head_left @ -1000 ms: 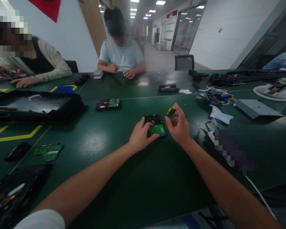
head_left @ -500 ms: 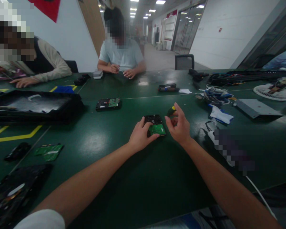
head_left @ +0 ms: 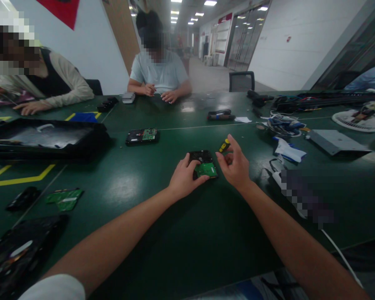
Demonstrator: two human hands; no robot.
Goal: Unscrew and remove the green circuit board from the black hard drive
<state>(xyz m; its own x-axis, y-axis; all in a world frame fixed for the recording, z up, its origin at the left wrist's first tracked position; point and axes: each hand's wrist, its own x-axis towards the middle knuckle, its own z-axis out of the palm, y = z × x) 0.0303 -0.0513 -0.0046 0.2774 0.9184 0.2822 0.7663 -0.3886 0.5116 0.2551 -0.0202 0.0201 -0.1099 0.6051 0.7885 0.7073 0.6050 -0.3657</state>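
A black hard drive with a green circuit board (head_left: 207,169) lies flat on the dark green table. My left hand (head_left: 185,177) grips it from the left, with the thumb along its near edge and fingers over its left side. My right hand (head_left: 236,166) is just right of the drive, closed on a screwdriver with a yellow and black handle (head_left: 224,145). The handle rises between thumb and fingers; I cannot make out the shaft or tip.
Another hard drive (head_left: 141,136) lies farther back left. A large black casing (head_left: 46,137), a loose green circuit board (head_left: 65,198) and a black unit (head_left: 21,254) sit left. A metal plate (head_left: 337,141) and cables (head_left: 284,125) lie right. Two people work across the table.
The screwdriver handle has turned in my right hand, showing more yellow. My left hand and the hard drive keep their place. The person at far left has shifted slightly.
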